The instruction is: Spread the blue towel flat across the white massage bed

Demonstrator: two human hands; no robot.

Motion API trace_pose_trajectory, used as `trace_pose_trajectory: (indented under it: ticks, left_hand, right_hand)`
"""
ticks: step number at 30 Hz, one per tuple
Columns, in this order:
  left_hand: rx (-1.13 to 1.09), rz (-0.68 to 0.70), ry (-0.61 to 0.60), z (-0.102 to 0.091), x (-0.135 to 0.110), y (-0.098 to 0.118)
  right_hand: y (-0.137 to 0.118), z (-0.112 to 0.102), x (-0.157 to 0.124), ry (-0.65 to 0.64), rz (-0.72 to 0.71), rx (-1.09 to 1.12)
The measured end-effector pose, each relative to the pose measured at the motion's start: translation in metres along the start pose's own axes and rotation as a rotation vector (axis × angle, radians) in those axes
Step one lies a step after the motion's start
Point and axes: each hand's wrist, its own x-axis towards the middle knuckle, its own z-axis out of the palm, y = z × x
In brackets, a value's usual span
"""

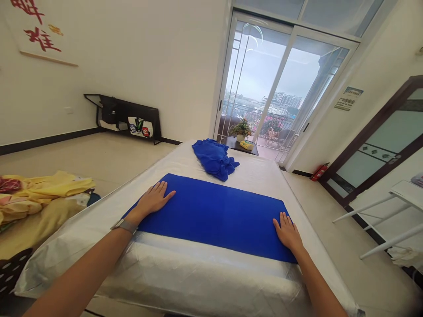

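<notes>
A flat blue towel (211, 215) lies spread across a white plastic-covered mattress (185, 277). My left hand (153, 200) rests palm down on the towel's left end, fingers apart. At its right end, my right hand (287, 233) lies flat in the same way, near the front edge. Neither hand grips the cloth. Beyond the towel, a crumpled blue cloth (214, 158) sits in a heap on the mattress, out of reach of both hands' current contact.
A yellow bedding pile (36, 198) lies left of the mattress. A low table with a potted plant (241, 130) stands at its far end, before a glass sliding door (284, 88). A red fire extinguisher (320, 171) and white furniture legs (380, 215) are on the right.
</notes>
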Motion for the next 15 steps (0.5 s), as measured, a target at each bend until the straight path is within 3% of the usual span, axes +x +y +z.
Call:
trace_pose_trajectory:
  ticks: [3,5,12,15]
  left_hand:
    - [-0.01,0.012,0.015,0.002,0.001,-0.002]
    - [-0.021,0.014,0.02,0.004,0.002,-0.003]
    - [-0.035,0.008,0.027,0.007,0.002,-0.003]
    - [-0.034,0.004,0.039,0.007,0.001,-0.003]
  right_hand:
    - [-0.014,-0.012,0.001,0.004,0.027,-0.076]
    - [-0.037,-0.02,0.002,0.043,0.001,-0.097]
    - [-0.177,-0.038,0.002,0.027,-0.374,0.13]
    - [-0.222,-0.037,0.01,-0.009,-0.458,0.212]
